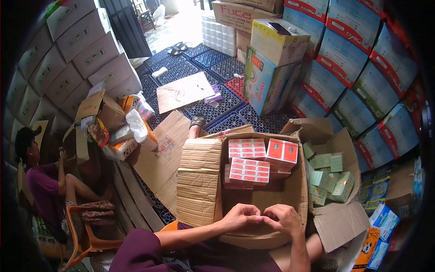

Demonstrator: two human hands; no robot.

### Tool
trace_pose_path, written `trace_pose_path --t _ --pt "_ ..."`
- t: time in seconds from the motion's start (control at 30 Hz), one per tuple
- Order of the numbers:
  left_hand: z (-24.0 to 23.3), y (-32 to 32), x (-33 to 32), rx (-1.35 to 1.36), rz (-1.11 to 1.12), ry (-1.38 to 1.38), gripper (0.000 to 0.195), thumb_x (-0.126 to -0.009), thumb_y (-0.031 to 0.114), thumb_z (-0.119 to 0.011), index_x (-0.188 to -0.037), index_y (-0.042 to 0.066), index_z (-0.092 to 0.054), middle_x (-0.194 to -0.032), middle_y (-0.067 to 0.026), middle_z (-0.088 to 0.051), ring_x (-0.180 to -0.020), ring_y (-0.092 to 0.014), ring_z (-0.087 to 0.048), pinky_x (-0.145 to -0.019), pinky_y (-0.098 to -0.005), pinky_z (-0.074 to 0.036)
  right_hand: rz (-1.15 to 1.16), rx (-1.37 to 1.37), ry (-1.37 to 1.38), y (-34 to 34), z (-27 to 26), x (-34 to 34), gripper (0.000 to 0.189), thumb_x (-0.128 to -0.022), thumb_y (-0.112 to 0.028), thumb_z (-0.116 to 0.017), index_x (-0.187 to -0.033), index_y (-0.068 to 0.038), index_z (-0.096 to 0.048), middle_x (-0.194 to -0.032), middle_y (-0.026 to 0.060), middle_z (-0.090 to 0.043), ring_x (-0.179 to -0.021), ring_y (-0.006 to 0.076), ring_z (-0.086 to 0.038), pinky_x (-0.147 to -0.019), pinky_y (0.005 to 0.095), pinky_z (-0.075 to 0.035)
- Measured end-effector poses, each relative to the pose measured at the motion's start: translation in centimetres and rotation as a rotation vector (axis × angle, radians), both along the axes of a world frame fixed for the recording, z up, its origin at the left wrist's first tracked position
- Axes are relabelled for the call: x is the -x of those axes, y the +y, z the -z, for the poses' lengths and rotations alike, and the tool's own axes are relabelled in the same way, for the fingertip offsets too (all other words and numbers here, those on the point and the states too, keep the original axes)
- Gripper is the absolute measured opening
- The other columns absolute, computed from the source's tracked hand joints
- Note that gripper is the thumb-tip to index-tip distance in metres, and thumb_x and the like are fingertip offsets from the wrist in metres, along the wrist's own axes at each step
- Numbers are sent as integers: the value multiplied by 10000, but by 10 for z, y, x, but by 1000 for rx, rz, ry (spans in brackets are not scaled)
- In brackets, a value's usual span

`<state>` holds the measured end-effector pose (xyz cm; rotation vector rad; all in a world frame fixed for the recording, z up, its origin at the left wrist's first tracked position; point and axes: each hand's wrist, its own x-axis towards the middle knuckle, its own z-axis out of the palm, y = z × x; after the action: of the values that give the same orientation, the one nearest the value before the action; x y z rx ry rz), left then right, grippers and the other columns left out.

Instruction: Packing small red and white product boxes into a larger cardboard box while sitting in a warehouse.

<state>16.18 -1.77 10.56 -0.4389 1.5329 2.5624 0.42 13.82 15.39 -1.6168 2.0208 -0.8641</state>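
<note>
My left hand [242, 216] and my right hand [282, 218] meet at the fingertips, above the near side of an open cardboard box [285, 193]. Their fingers are curled, and whether anything small is pinched between them cannot be made out. Beyond my hands, inside the box, lie shrink-wrapped packs of small red-and-white boxes [249, 170]. Another red pack [282, 150], with two larger panels, sits to their right. The box's corrugated left flap [198, 182] is folded outward.
A second open carton [351, 163] at right holds several green packs [323, 181]. At left, a person [44, 183] sits beside an orange plastic chair [90, 234]. Stacked white cartons [81, 37] and blue-and-red cartons [351, 51] line the sides. Blue plastic pallets [190, 68] cover the floor.
</note>
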Motion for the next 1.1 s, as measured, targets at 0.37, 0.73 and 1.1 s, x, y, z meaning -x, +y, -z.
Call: trace_pose_path --t 0.37,0.73,1.1 --pt "3 1 1 176 -25 21 190 -987 181 -665 -1015 -4 -697 -895 9 -680 -839 -58 -600 -768 -234 -498 14 -22 -30 0 -3 -3 201 -820 -240 -772 -883 -63 -702 -801 89 -704 -738 264 -693 -687 373 -556" --pt "2 6 -2 330 -105 40 225 -907 226 -769 -905 15 -689 -739 51 -604 -696 -17 -490 -593 -220 -429 7 -11 -5 0 1 -1 186 -824 -229 -760 -888 -64 -704 -788 95 -697 -721 270 -684 -676 376 -556" --pt "-10 4 -2 380 -121 44 224 -901 200 -772 -930 -6 -690 -766 17 -632 -727 -32 -539 -625 -230 -470 1 -4 -37 -1 -1 -2 184 -824 -226 -760 -886 -63 -701 -780 95 -694 -719 273 -681 -674 380 -551"
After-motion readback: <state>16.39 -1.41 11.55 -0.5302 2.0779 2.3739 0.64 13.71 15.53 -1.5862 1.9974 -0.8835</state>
